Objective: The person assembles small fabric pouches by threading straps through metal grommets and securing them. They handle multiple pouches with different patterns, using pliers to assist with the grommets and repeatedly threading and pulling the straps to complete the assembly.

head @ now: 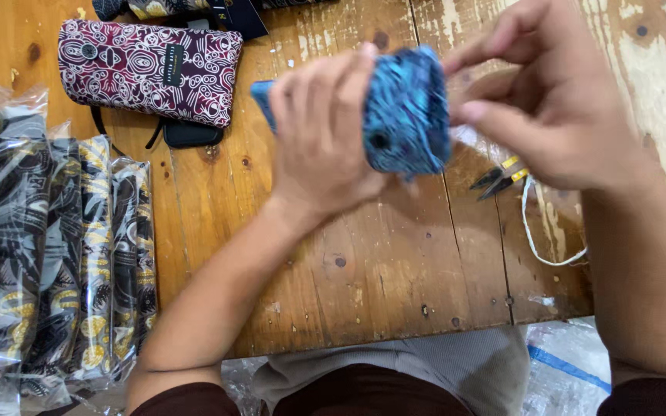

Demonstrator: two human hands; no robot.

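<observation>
Left hand (325,139) clamped on blue pouch (406,108) w/ right hand (556,100) fingers pinching its top edge.

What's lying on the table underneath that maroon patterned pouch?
A black pouch with a thin black strap pokes out from under the lower edge of the maroon pouch, on the wooden table. How far it reaches beneath is covered.
</observation>
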